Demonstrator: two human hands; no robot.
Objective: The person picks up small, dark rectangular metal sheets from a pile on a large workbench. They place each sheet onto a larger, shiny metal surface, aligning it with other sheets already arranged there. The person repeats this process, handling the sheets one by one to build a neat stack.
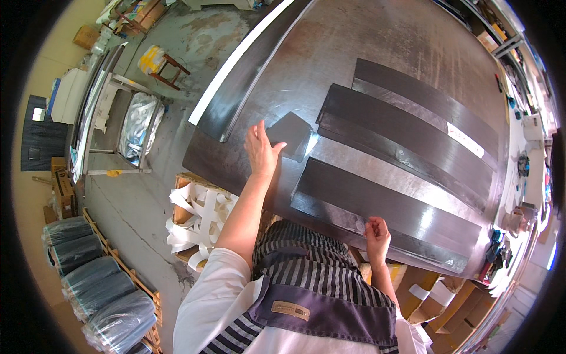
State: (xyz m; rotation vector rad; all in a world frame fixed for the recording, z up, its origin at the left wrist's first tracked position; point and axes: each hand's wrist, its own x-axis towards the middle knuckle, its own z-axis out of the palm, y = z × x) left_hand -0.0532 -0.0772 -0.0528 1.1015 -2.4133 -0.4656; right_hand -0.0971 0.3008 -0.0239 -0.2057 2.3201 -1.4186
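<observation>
My left hand [262, 147] is open over the left part of a dark worktable, thumb and fingers spread. Beside its thumb lies a small, flat, dark grey piece [289, 134] with angled corners. Fingers curled, my right hand [378, 233] is at the near edge of the closest long black strip [377, 194]. Whether it pinches anything is hidden. Further black strips lie farther off, a middle one [401, 130] and a far one [424, 94], all running roughly side by side with overlapping layers. A pale patch [466, 140] shows between the far strips.
Along the table's left edge lie a dark strip [236, 106] and a long white strip [239, 59]. Below that corner stands a box of white offcuts [203, 215]. Wrapped dark rolls [109, 283] rest on a pallet; cardboard boxes [454, 301] are at lower right.
</observation>
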